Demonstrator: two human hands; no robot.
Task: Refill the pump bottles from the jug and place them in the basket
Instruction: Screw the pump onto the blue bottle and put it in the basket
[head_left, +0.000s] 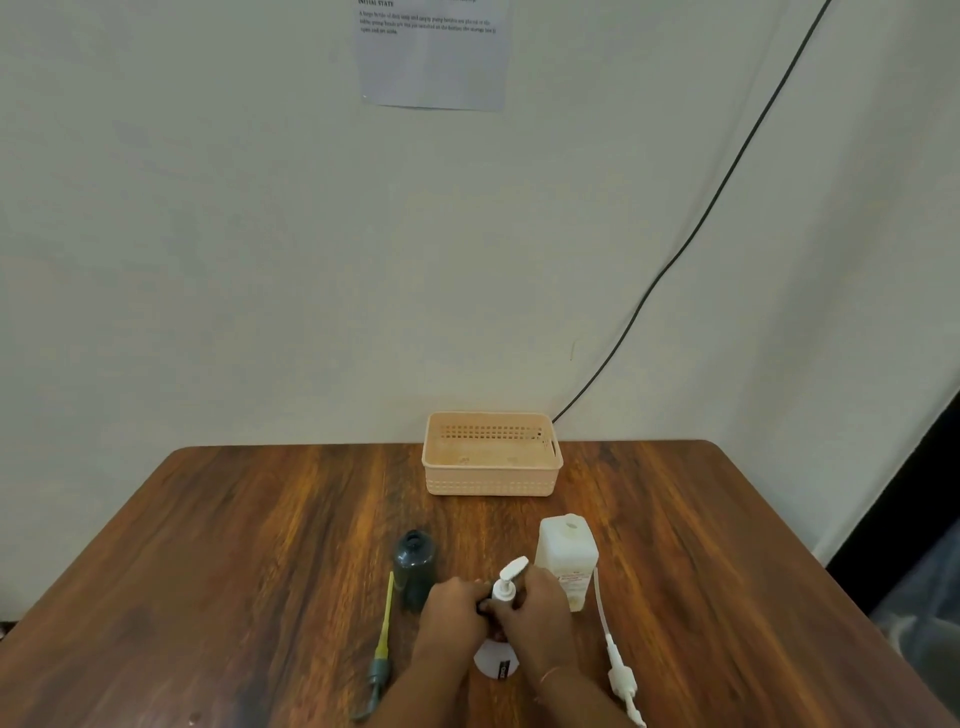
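A white pump bottle (497, 662) stands near the front of the wooden table (260, 545). My left hand (453, 608) grips its neck. My right hand (535, 608) is closed around its white pump head (511, 577). A dark grey bottle (414, 569) stands open to the left, its grey pump with a yellow tube (382, 649) lying beside it. The translucent white jug (567, 553) stands open just behind my right hand. Another white pump with a long tube (615, 654) lies on the right. The peach basket (491, 454) sits at the back by the wall.
A black cable (675, 260) runs down the wall behind the basket. A printed sheet (431, 52) hangs on the wall. The table's right edge drops off beside a dark opening (909, 509).
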